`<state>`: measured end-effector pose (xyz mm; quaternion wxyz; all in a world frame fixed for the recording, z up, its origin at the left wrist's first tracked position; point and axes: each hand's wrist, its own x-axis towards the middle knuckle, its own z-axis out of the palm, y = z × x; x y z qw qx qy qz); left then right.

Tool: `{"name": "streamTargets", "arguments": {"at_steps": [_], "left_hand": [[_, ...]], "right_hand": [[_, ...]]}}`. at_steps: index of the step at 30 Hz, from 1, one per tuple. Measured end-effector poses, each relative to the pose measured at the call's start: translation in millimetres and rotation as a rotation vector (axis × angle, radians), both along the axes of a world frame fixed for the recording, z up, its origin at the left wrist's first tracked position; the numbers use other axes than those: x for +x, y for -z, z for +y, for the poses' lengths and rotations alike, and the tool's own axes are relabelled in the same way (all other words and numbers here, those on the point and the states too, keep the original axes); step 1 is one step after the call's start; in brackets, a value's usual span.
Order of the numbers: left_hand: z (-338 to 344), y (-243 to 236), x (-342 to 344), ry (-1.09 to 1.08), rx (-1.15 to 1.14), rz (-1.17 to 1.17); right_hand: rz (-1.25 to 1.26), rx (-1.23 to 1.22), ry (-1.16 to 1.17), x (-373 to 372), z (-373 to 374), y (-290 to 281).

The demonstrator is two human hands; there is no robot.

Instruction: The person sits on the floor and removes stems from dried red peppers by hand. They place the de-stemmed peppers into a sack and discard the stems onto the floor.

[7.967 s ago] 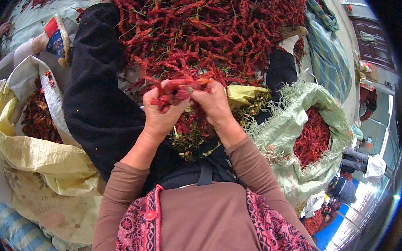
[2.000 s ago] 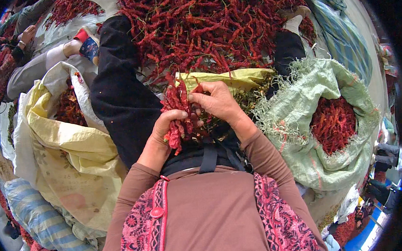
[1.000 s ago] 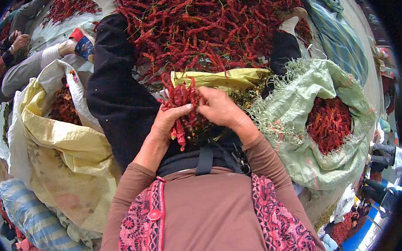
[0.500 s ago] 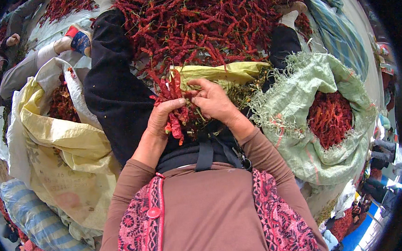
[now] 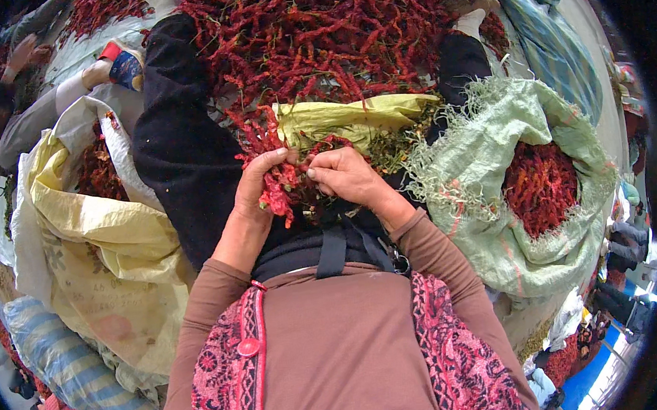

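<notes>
My left hand (image 5: 257,181) is closed round a bunch of wrinkled dried red chillies (image 5: 277,184), thumb across them, in front of my waist. Just right of the bunch, my right hand (image 5: 342,177) has its fingers bent in a pinch; what they hold is too small or hidden to make out. Under and beyond both hands lie a yellow woven sack (image 5: 353,119) and dry greenish stems and scraps (image 5: 397,147). A large heap of red chillies (image 5: 331,29) spreads past them between my black-trousered legs.
A pale green frayed sack of chillies (image 5: 545,258) stands at my right, a cream-yellow sack (image 5: 129,295) at my left, with a striped bundle (image 5: 73,360) below it. Another person's leg and patterned shoe (image 5: 125,71) are at upper left. Striped blue cloth (image 5: 559,74) lies at upper right; more people (image 5: 629,249) show along the rim.
Both hands and the chilli bunch have shifted slightly away from my body. My right fingers, raised half a second ago, are now more curled. Eight seconds ago both hands held the chillies higher up.
</notes>
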<state>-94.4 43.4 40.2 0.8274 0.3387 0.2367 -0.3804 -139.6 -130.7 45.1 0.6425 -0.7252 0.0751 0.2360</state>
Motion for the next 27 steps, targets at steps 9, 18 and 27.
{"name": "streamTargets", "arguments": {"at_steps": [9,18,27], "left_hand": [[3.3,39.4,16.1,-0.103,-0.367,0.159],[-9.0,9.8,10.6,-0.231,-0.380,0.078],[-1.3,17.6,9.9,-0.164,-0.485,-0.015]], "right_hand": [[-0.118,0.417,-0.298,3.2,23.3,-74.4],[-0.324,-0.222,-0.003,-4.2,-14.8,-51.3],[-0.349,-0.479,0.022,4.3,25.2,-13.8]]}}
